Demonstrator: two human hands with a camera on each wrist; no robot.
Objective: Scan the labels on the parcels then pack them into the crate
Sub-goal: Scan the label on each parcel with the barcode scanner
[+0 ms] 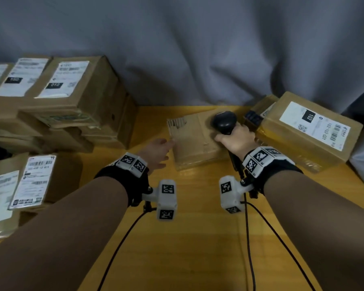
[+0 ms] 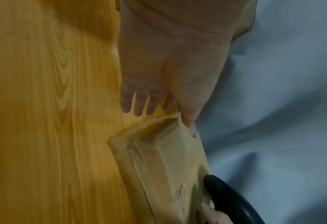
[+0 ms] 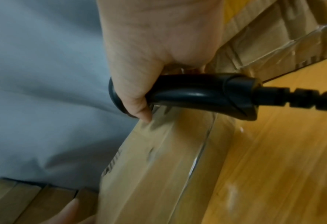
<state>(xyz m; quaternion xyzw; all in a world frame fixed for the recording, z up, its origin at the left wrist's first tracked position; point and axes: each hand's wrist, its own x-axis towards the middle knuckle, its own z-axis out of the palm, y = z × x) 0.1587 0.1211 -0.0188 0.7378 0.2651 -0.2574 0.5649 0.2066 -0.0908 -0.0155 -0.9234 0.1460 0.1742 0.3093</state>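
Note:
A plain brown parcel [image 1: 194, 139] lies flat in the middle of the yellow table [image 1: 187, 238]; no label shows on its top face. My left hand [image 1: 158, 152] is at its left edge, fingers [image 2: 139, 104] straight beside the parcel [image 2: 164, 159] and the thumb tip touching its upper corner. My right hand [image 1: 236, 139] grips the handle of a black barcode scanner [image 1: 224, 121] over the parcel's right part. In the right wrist view my right hand [image 3: 149, 68] wraps the scanner's handle [image 3: 197, 94] just above the parcel [image 3: 159, 166].
Stacks of labelled parcels [image 1: 72, 91] fill the table's left side, with more [image 1: 29, 185] at the near left. A labelled parcel marked 102 [image 1: 309, 131] lies at the right. The scanner's cable [image 3: 302, 100] trails back. A grey curtain [image 1: 198, 49] hangs behind.

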